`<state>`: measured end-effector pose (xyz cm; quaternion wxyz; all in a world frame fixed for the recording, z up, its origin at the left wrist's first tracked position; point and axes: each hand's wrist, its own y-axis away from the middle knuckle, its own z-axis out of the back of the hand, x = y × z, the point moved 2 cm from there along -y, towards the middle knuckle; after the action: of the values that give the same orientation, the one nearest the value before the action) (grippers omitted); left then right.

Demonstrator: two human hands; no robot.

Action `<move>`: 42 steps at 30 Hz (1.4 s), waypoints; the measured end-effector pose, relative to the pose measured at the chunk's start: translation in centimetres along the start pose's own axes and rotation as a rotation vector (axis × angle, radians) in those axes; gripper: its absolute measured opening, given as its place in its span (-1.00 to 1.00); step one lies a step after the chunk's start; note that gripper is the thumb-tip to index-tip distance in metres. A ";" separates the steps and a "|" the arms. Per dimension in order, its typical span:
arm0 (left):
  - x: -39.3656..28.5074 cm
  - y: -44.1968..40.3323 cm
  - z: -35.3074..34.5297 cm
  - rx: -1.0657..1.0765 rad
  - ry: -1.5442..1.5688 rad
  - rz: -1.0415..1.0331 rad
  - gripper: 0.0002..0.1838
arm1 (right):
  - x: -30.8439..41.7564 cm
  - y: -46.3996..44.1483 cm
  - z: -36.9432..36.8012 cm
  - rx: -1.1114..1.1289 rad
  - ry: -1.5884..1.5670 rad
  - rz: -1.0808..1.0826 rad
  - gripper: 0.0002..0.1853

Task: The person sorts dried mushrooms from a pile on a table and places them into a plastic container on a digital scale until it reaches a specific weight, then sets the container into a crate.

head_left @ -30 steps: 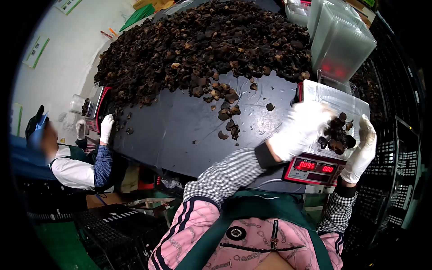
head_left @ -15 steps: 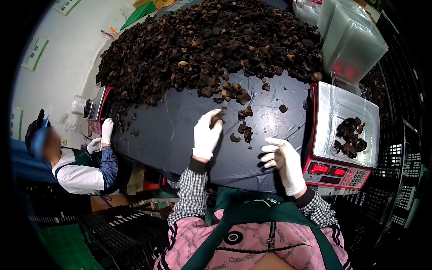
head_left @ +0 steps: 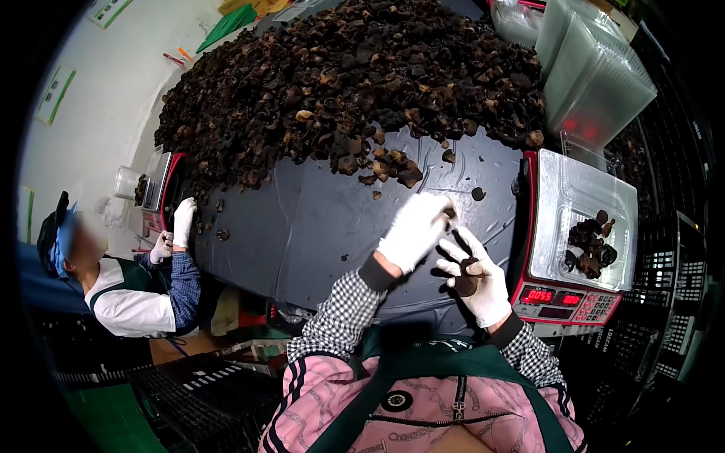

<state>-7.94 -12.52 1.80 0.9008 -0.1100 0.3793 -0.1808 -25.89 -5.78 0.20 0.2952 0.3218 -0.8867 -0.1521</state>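
Note:
Both my hands wear white gloves and meet above the dark table (head_left: 302, 226). My left hand (head_left: 419, 232) is closed on a small dark piece at its fingertips. Dark pieces (head_left: 467, 282) lie in my right hand (head_left: 483, 283), whose fingers curl around them. To the right, a red-edged scale (head_left: 563, 296) reads 0.055 and 0.00. On it rests a clear plastic tray (head_left: 615, 204) with several dark, curled pieces (head_left: 589, 245) inside. Ahead spreads a large heap of the same dark pieces (head_left: 355, 75), with loose ones (head_left: 396, 167) at its near edge.
Stacked clear trays (head_left: 600, 87) stand behind the scale. Black crates (head_left: 668, 264) line the right side. At the left, a co-worker in a cap and white gloves sits by a second scale (head_left: 162, 189). Green sheets (head_left: 229, 26) lie at the far left.
My hands left the tray on the scale, reached over the table and came together. The loose pieces nearest me have been picked up. The display dropped from 0.095 to 0.055.

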 end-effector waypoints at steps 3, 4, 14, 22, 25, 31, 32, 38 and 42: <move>-4.0 -0.3 2.1 0.359 0.267 0.079 -0.71 | 0.6 0.1 -0.4 0.080 -0.020 0.090 -0.11; -3.4 -0.6 2.2 0.305 0.223 -0.024 -0.63 | 0.5 0.3 -0.5 0.014 -0.055 0.086 -0.16; 8.7 -5.6 -0.6 0.122 -0.495 0.192 -0.73 | -0.7 -0.5 2.7 -0.007 -0.084 0.009 -0.71; 1.2 -1.5 1.2 0.012 0.095 0.043 -0.85 | 0.5 0.4 -1.6 0.036 -0.031 -0.023 -0.07; -3.9 0.7 2.2 0.283 0.172 -0.084 -0.70 | 0.3 0.2 -1.8 0.085 -0.064 0.010 -0.23; 1.0 -0.7 6.5 0.086 -0.232 -0.416 -0.67 | -0.7 -0.1 0.4 0.170 -0.075 -0.052 -0.58; 2.6 -2.4 7.8 -0.039 -0.154 -0.109 -0.61 | -0.7 0.2 0.0 0.136 -0.087 -0.046 -0.70; 15.2 -2.3 8.0 0.038 -0.755 0.188 -0.33 | -1.4 1.0 0.4 0.129 -0.132 -0.059 -0.81; 14.6 1.2 8.2 -0.129 -0.636 0.293 -0.52 | -1.8 0.8 1.2 0.131 -0.049 -0.087 -0.84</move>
<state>7.71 -16.93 -2.34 0.9813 -0.1621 0.1022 0.0181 -25.90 -3.92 -1.16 0.2446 0.3748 -0.8870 -0.1142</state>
